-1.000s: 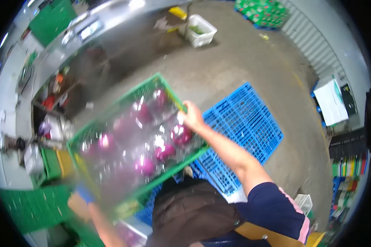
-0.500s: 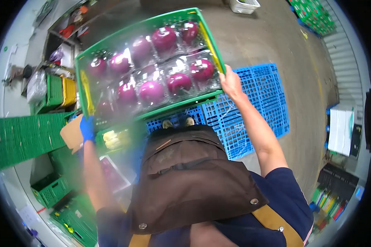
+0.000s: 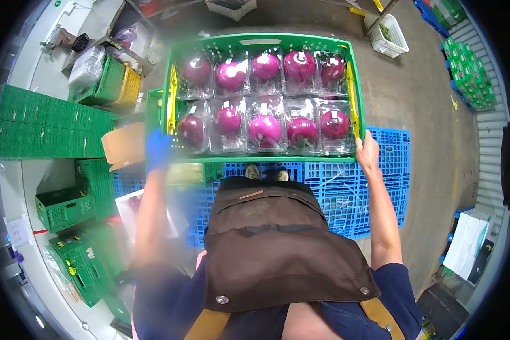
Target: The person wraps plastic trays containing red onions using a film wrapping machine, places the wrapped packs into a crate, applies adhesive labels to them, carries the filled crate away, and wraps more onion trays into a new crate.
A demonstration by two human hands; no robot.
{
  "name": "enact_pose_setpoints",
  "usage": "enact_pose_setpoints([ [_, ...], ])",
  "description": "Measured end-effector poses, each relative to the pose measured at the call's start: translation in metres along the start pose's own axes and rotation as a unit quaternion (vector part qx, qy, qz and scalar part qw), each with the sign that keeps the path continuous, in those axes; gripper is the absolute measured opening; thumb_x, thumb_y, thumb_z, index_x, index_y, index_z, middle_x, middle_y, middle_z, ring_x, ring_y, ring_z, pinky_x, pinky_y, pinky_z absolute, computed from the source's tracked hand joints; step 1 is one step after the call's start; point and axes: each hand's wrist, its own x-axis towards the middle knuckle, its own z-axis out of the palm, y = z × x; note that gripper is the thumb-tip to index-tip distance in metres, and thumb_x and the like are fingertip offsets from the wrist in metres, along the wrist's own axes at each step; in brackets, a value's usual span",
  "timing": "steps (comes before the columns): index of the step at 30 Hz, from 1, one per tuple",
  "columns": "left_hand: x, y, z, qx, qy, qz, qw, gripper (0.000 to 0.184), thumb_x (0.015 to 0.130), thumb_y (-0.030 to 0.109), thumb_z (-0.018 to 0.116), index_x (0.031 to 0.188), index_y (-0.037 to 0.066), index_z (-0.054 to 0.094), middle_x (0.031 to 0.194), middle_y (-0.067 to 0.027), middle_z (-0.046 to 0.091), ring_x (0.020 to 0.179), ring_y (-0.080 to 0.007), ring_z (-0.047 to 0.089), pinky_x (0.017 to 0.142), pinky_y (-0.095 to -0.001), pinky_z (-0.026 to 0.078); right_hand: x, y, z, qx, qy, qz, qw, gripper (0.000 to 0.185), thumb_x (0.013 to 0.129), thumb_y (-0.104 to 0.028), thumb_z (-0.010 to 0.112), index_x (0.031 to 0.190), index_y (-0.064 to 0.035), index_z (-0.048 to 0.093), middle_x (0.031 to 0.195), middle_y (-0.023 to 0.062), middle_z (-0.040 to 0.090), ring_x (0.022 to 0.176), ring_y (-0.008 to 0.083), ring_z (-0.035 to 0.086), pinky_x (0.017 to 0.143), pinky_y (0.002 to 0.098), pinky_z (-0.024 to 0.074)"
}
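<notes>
Green crate (image 3: 260,159), perforated, yellow bars (image 3: 353,99) at both ends, is held just beyond the brown apron (image 3: 283,255). Contents: ten glossy purple rounds (image 3: 264,130) in clear plastic packs (image 3: 334,147), two rows of five. Right hand (image 3: 368,152), ahead and right of the apron, clasps the rim. Blue-gloved left hand (image 3: 158,150), ahead and left of it, is blurred; finger closure cannot be determined.

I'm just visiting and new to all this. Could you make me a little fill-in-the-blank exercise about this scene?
1. The left hand wears a ____ glove.
2. The right hand holds the edge of a crate coloured ____.
3. Running left to right, the purple produce inside lies in ____ rows.
4. Each of those rows counts ____ pieces.

Missing words: blue; green; two; five.
</notes>
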Motion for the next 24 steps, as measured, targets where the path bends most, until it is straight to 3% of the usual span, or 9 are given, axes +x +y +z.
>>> enact_pose_setpoints([
  [3, -0.013, 0.008, -0.004, -0.008, -0.004, -0.03, 1.0, 0.038, 0.08, 0.03, 0.063, 0.103, 0.0, 0.059, 0.088, -0.026, 0.064, 0.083, -0.0426, 0.061, 0.072, -0.0491, 0.047, 0.003, 0.001, -0.001, 0.017, 0.012, -0.014, 1.0, 0.025, 0.088, -0.014, 0.053, 0.111, -0.0021, 0.053, 0.09, 0.0273, 0.062, 0.087, 0.0447, 0.059, 0.076, 0.0512, 0.0446],
  [6, -0.015, 0.01, -0.009, 0.019, 0.002, 0.039, 0.999, 0.036, 0.08, 0.029, 0.063, 0.101, 0.0, 0.058, 0.083, -0.0257, 0.063, 0.08, -0.043, 0.061, 0.07, -0.0501, 0.046, -0.003, -0.004, 0.002, 0.024, 0.02, 0.019, 0.999, 0.026, 0.089, -0.015, 0.053, 0.112, -0.0034, 0.053, 0.091, 0.0273, 0.062, 0.088, 0.0447, 0.059, 0.075, 0.051, 0.0448],
  [12, -0.012, -0.005, 0.009, -0.032, 0.006, 0.027, 0.999, 0.031, 0.085, 0.024, 0.058, 0.1, -0.002, 0.056, 0.092, -0.0295, 0.061, 0.086, -0.0454, 0.058, 0.072, -0.0494, 0.045, -0.006, -0.001, 0.022, 0.055, 0.08, 0.056, 0.994, 0.025, 0.088, -0.014, 0.052, 0.112, -0.006, 0.052, 0.086, 0.0234, 0.062, 0.079, 0.0422, 0.061, 0.069, 0.0473, 0.0473],
  [13, -0.011, -0.02, 0.018, -0.026, -0.017, 0.042, 0.999, 0.03, 0.087, 0.023, 0.055, 0.103, -0.003, 0.056, 0.098, -0.0304, 0.059, 0.09, -0.046, 0.057, 0.075, -0.049, 0.045, -0.006, 0.021, 0.039, 0.018, 0.152, -0.005, 0.988, 0.029, 0.087, -0.015, 0.053, 0.114, -0.0065, 0.052, 0.084, 0.0237, 0.062, 0.077, 0.0422, 0.061, 0.066, 0.0474, 0.0474],
  [14, -0.012, 0.006, -0.001, -0.053, -0.069, -0.054, 0.995, 0.034, 0.088, 0.024, 0.054, 0.109, -0.003, 0.056, 0.102, -0.0293, 0.06, 0.092, -0.0444, 0.057, 0.078, -0.0484, 0.045, -0.006, 0.019, 0.037, 0.011, 0.149, 0.007, 0.989, 0.033, 0.086, -0.017, 0.055, 0.117, -0.007, 0.052, 0.083, 0.0246, 0.061, 0.075, 0.0428, 0.06, 0.066, 0.0481, 0.0473],
  [16, -0.014, -0.026, 0.029, -0.114, -0.021, 0.013, 0.993, 0.045, 0.089, 0.027, 0.054, 0.119, -0.006, 0.053, 0.111, -0.0299, 0.057, 0.1, -0.0415, 0.056, 0.084, -0.0469, 0.044, -0.008, 0.018, 0.038, 0.015, 0.134, 0.05, 0.99, 0.034, 0.085, -0.021, 0.056, 0.115, -0.0073, 0.05, 0.087, 0.0257, 0.062, 0.078, 0.0447, 0.06, 0.067, 0.0528, 0.0465],
  [18, -0.024, 0.008, -0.004, 0.023, -0.037, 0.011, 0.999, 0.044, 0.088, 0.029, 0.056, 0.115, -0.006, 0.054, 0.107, -0.0313, 0.057, 0.095, -0.0434, 0.056, 0.08, -0.0487, 0.044, -0.011, 0.008, 0.03, 0.045, 0.107, 0.06, 0.991, 0.031, 0.087, -0.021, 0.052, 0.115, -0.0094, 0.049, 0.085, 0.0242, 0.063, 0.081, 0.0447, 0.06, 0.073, 0.0548, 0.0448],
  [20, -0.022, 0.031, -0.019, -0.003, -0.013, -0.004, 1.0, 0.04, 0.086, 0.03, 0.058, 0.108, -0.003, 0.054, 0.093, -0.0315, 0.057, 0.083, -0.0476, 0.055, 0.071, -0.0532, 0.044, -0.014, -0.002, 0.02, 0.045, 0.1, 0.069, 0.992, 0.028, 0.087, -0.019, 0.054, 0.113, -0.0102, 0.051, 0.083, 0.0236, 0.063, 0.078, 0.0435, 0.06, 0.069, 0.0529, 0.0449],
  [24, -0.029, 0.035, -0.026, -0.028, -0.019, -0.063, 0.997, 0.042, 0.084, 0.03, 0.062, 0.109, -0.002, 0.057, 0.101, -0.0279, 0.06, 0.091, -0.0434, 0.057, 0.079, -0.0465, 0.046, -0.015, -0.003, 0.021, 0.036, 0.086, 0.085, 0.992, 0.03, 0.087, -0.021, 0.054, 0.115, -0.0103, 0.05, 0.082, 0.0222, 0.064, 0.078, 0.0427, 0.061, 0.069, 0.0526, 0.0447],
])
